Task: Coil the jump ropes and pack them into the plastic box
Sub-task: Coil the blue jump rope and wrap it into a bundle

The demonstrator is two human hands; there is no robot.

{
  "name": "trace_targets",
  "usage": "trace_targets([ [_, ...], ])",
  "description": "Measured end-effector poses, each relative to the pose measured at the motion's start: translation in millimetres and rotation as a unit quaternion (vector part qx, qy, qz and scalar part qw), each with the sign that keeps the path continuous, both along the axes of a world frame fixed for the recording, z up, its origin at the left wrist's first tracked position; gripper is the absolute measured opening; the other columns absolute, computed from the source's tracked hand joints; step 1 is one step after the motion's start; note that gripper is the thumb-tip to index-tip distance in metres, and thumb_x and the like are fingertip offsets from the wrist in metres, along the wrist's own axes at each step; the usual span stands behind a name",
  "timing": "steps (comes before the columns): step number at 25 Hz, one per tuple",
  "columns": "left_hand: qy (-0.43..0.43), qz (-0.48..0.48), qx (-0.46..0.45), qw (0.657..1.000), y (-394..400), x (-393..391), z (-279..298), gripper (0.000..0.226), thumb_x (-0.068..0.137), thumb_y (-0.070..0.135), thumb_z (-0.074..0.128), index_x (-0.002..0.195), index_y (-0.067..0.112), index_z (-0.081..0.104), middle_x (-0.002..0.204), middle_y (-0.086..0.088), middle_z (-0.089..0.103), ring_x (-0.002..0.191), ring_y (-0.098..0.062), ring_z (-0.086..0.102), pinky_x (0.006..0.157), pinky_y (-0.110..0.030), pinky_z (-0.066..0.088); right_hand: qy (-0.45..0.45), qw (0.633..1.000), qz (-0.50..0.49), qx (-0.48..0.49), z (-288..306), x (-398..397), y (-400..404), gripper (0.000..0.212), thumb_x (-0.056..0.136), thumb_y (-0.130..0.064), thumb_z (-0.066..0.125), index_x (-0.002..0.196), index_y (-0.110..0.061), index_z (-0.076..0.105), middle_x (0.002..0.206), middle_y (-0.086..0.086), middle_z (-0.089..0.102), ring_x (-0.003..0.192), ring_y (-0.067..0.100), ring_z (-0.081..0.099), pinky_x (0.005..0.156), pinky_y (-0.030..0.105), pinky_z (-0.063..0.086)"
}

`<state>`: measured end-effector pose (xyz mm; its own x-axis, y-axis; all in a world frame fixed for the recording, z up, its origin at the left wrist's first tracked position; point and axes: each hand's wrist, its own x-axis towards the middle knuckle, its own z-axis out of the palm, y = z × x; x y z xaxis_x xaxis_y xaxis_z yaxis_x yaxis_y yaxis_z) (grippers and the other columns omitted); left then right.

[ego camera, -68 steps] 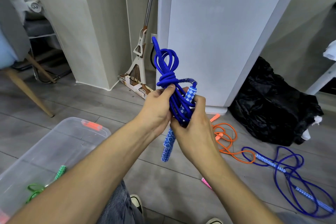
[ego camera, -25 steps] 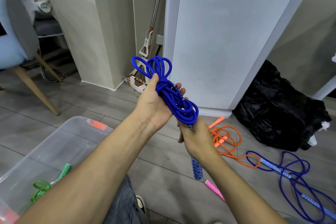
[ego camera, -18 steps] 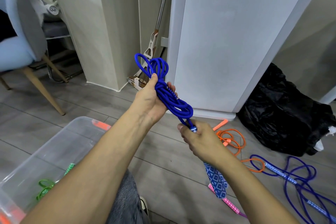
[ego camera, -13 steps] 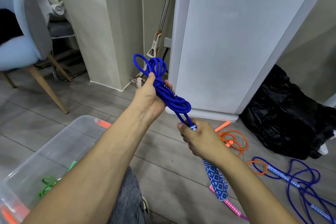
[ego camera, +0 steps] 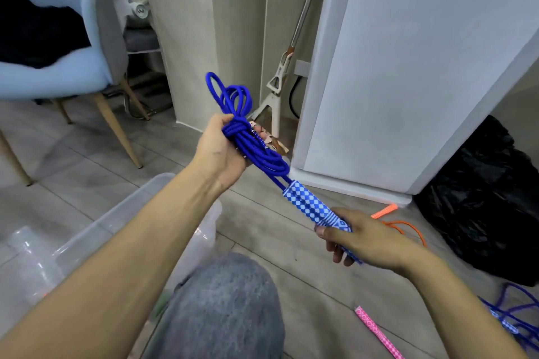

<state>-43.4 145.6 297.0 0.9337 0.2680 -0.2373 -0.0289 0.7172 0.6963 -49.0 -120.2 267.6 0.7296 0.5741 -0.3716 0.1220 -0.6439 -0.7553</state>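
Observation:
My left hand [ego camera: 221, 151] grips a coiled blue jump rope [ego camera: 248, 140] at its knotted middle, loops sticking up above the fist. Its blue-and-white checked handle [ego camera: 309, 202] runs down to the right, where my right hand [ego camera: 364, 239] is closed on the handle's lower end. The clear plastic box [ego camera: 140, 207] lies on the floor at lower left, largely hidden behind my left forearm. An orange rope [ego camera: 405, 227], a pink handle [ego camera: 376, 332] and another blue rope [ego camera: 513, 320] lie on the floor to the right.
A white cabinet [ego camera: 408, 67] stands straight ahead with a mop [ego camera: 285, 73] leaning beside it. A black bag [ego camera: 490, 201] sits at the right. A light blue chair [ego camera: 58, 52] stands at the left. My grey-clad knee [ego camera: 221, 306] is at the bottom centre.
My right hand slid down the checked handle and pulled it out from the coil toward the lower right. The view shifted left and down; my knee now covers part of the box.

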Motion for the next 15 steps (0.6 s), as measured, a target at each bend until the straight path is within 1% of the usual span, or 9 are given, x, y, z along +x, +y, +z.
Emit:
trace_targets([
  [1,0.012,0.013,0.017,1.0,14,-6,-8,0.023,0.096,0.026,0.043,0.097,0.008,0.058,0.102,-0.018,0.059,0.093,-0.031,0.06,0.089,-0.045,0.052,-0.005,1.0,0.016,-0.018,0,5,5,0.01,0.099,-0.03,0.061,0.103,-0.02,0.061,0.081,0.004,0.067,0.066,0.012,0.067,0.063,0.032,0.056],
  [3,0.043,0.04,0.051,0.997,38,-19,-26,0.02,0.096,0.023,0.048,0.101,0.008,0.062,0.107,-0.018,0.064,0.094,-0.03,0.064,0.089,-0.047,0.054,-0.018,0.998,0.04,-0.045,-1,17,21,0.009,0.098,-0.03,0.061,0.101,-0.021,0.061,0.082,0.002,0.069,0.065,0.012,0.068,0.062,0.033,0.055],
  [5,0.063,0.068,0.067,0.993,60,-33,-44,0.019,0.096,0.02,0.052,0.108,0.009,0.062,0.104,-0.015,0.069,0.09,-0.027,0.069,0.082,-0.045,0.059,-0.041,0.995,0.06,-0.065,-3,29,47,0.006,0.096,-0.024,0.062,0.1,-0.021,0.061,0.082,0.003,0.069,0.062,0.01,0.068,0.057,0.031,0.053],
  [7,0.08,0.089,0.079,0.99,85,-49,-58,0.02,0.097,0.017,0.055,0.113,0.007,0.06,0.1,-0.014,0.071,0.087,-0.025,0.071,0.077,-0.042,0.06,-0.061,0.994,0.067,-0.069,-7,37,76,0.014,0.091,-0.015,0.063,0.104,-0.022,0.061,0.082,0.004,0.068,0.058,0.01,0.068,0.05,0.027,0.05],
  [10,0.093,0.126,0.109,0.982,124,-75,-79,0.02,0.096,0.013,0.058,0.115,0.007,0.057,0.099,-0.014,0.071,0.086,-0.025,0.07,0.086,-0.048,0.058,-0.049,0.99,0.111,-0.067,-17,42,125,0.022,0.089,-0.013,0.065,0.105,-0.027,0.064,0.087,0.005,0.069,0.065,0.014,0.071,0.052,0.027,0.052],
  [12,0.109,0.157,0.123,0.974,149,-92,-93,0.018,0.096,0.01,0.059,0.114,0.007,0.056,0.096,-0.012,0.07,0.083,-0.024,0.07,0.089,-0.051,0.057,-0.041,0.989,0.129,-0.066,-29,44,157,0.023,0.088,-0.015,0.07,0.107,-0.029,0.067,0.09,0.004,0.07,0.07,0.018,0.072,0.053,0.03,0.056],
  [14,0.132,0.181,0.125,0.966,174,-108,-113,0.027,0.095,0.009,0.061,0.121,0.003,0.055,0.102,-0.015,0.069,0.088,-0.026,0.069,0.085,-0.049,0.058,-0.042,0.988,0.131,-0.065,-41,46,189,0.026,0.087,-0.016,0.073,0.11,-0.027,0.068,0.093,0.005,0.07,0.071,0.02,0.071,0.052,0.032,0.059],
  [15,0.149,0.191,0.128,0.962,186,-116,-124,0.033,0.095,0.01,0.062,0.126,0.0,0.053,0.105,-0.016,0.068,0.09,-0.026,0.068,0.081,-0.046,0.06,-0.041,0.988,0.134,-0.064,-48,47,206,0.027,0.087,-0.015,0.074,0.111,-0.025,0.067,0.094,0.007,0.069,0.071,0.02,0.07,0.052,0.033,0.06],
])
